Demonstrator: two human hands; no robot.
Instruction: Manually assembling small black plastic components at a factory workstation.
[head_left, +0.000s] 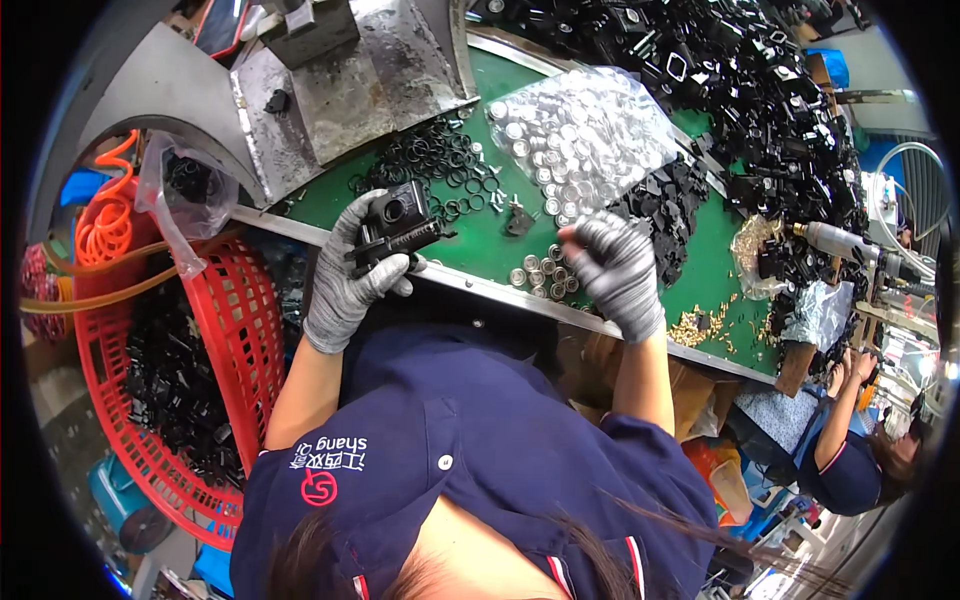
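My left hand (343,290), in a grey knit glove, grips a black plastic housing (398,212) with a round opening, above the near edge of the green work table (484,236). My right hand (622,278), gloved too, hovers over the table with its fingers curled together and a bare fingertip showing; what they hold, if anything, is hidden. Beside it lie several loose round silver caps (541,272). A clear plastic bag (590,130) of similar caps lies beyond. Black rubber rings (440,160) and a few screws (497,200) are spread behind the housing.
A heavy metal machine base (350,90) stands at far left. Flat black pieces (672,205) and a large heap of black parts (740,100) cover the right. Small brass pieces (703,325) lie near the edge. A red basket (235,330) stands left; a co-worker (850,450) sits right.
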